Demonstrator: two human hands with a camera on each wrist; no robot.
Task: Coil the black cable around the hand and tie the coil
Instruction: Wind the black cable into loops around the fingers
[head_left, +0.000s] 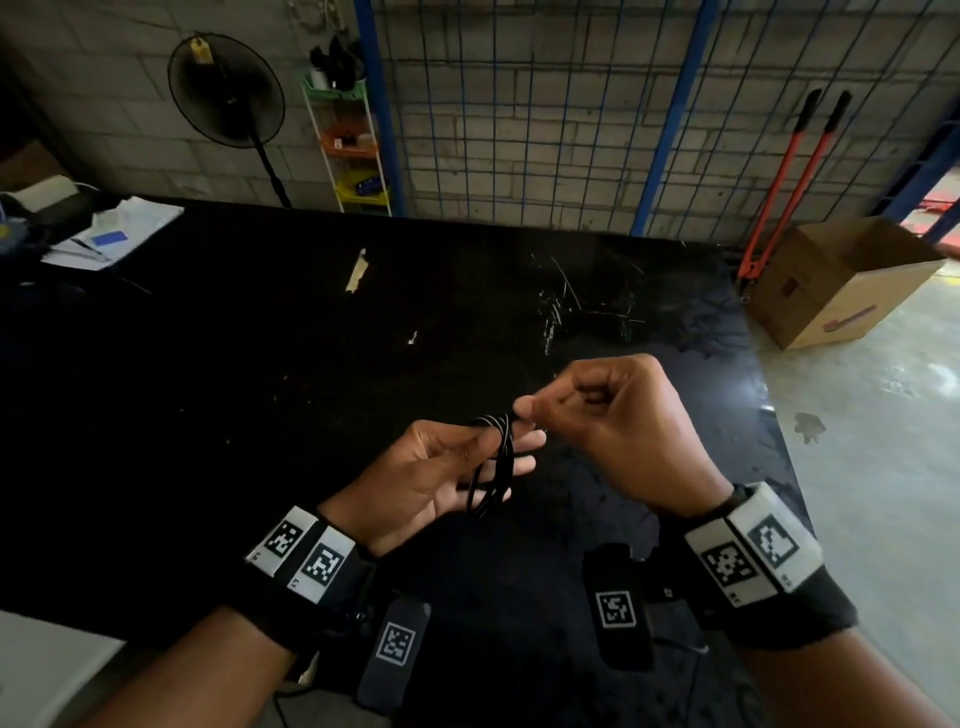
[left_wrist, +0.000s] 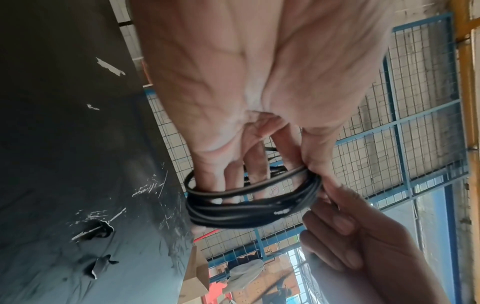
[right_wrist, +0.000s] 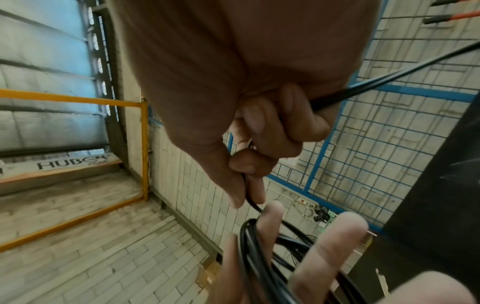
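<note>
The black cable (head_left: 497, 462) is wound in several loops around the straight fingers of my left hand (head_left: 467, 462), held palm up above the black table (head_left: 260, 364). In the left wrist view the coil (left_wrist: 233, 214) rings the fingers, and the thumb pinches it against the index finger. My right hand (head_left: 524, 408) sits just right of the coil's top and pinches the cable between thumb and forefinger. In the right wrist view the right hand (right_wrist: 259, 133) has its fingers curled round the cable, the loose cable end (right_wrist: 389, 82) runs out past its little finger, and the coil (right_wrist: 254, 257) lies below.
Papers (head_left: 114, 228) lie at the table's far left corner. A cardboard box (head_left: 841, 280) and red-handled bolt cutters (head_left: 789, 171) stand on the floor to the right. A fan (head_left: 226, 88), a small shelf rack (head_left: 353, 140) and a blue wire-mesh fence (head_left: 545, 104) are behind the table.
</note>
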